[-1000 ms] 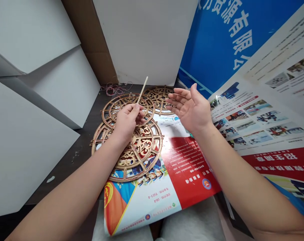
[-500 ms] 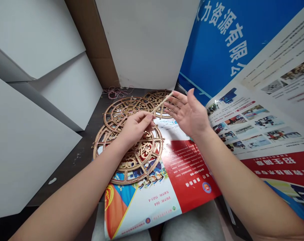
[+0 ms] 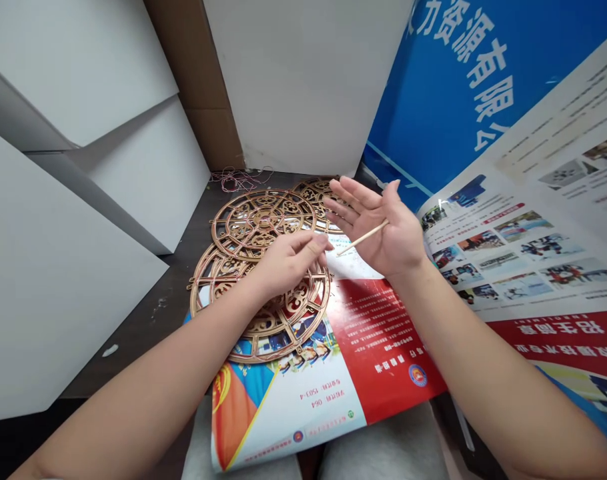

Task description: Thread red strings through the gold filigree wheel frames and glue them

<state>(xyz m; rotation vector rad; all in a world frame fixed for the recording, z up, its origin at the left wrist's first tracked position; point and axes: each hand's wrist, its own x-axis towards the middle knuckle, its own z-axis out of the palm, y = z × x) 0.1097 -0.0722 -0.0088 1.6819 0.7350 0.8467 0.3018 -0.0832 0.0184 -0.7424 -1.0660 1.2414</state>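
On the dark surface (image 3: 148,327), a glossy sheet (image 3: 328,400) lies partly beneath openwork discs (image 3: 263,220), and both hands hang above. The right hand (image 3: 393,245) has its grip spread, palm upward; the left hand (image 3: 292,261) has bent fingers with the thumb near their tips, pinching nothing visible, though whether they press together cannot be told. The stick (image 3: 362,239) slants before the right palm, one end just beside the left fingertips; contact with the palm is unclear. Slightly cupping that palm and keeping the left touch light would probably best stop it rolling off.
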